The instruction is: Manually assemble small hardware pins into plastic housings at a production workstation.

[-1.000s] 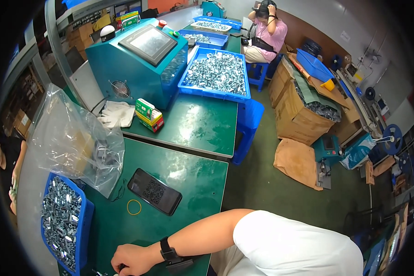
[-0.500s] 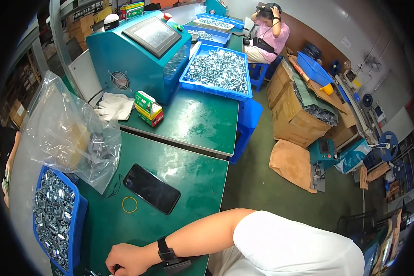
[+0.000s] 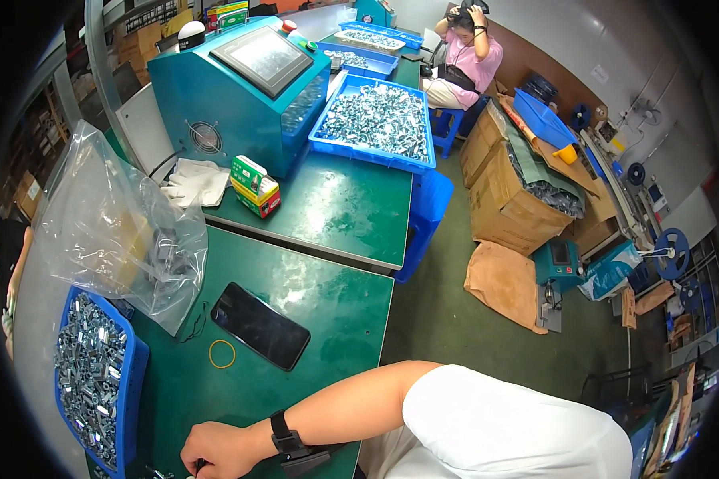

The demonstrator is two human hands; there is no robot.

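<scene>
My right hand (image 3: pixel 225 449) rests low over the green table (image 3: pixel 327 283), its arm coming in from the right with a black band on the wrist. Its fingers are curled closed, and a small dark bit shows by the fingertips; what it is I cannot make out. Close to its left stands a blue basket (image 3: pixel 136 391) heaped with small shiny metal parts (image 3: pixel 92 371). A few loose metal parts (image 3: pixel 161 473) lie at the lower edge beside the hand. Beyond the hand are a yellow rubber band (image 3: pixel 223 342) and a black phone (image 3: pixel 261 326). My left hand is out of view.
A clear plastic bag (image 3: pixel 124 239) slumps on the left. Behind it are white gloves (image 3: pixel 197 183), small boxes (image 3: pixel 256 188) and a teal machine (image 3: pixel 224 104). A blue tray (image 3: pixel 371 156) of metal parts overhangs a blue stool. Another person (image 3: pixel 467 56) sits beyond, hands at the head.
The whole view has shifted very slightly to the left. My right hand keeps its curled pose in the same spot.
</scene>
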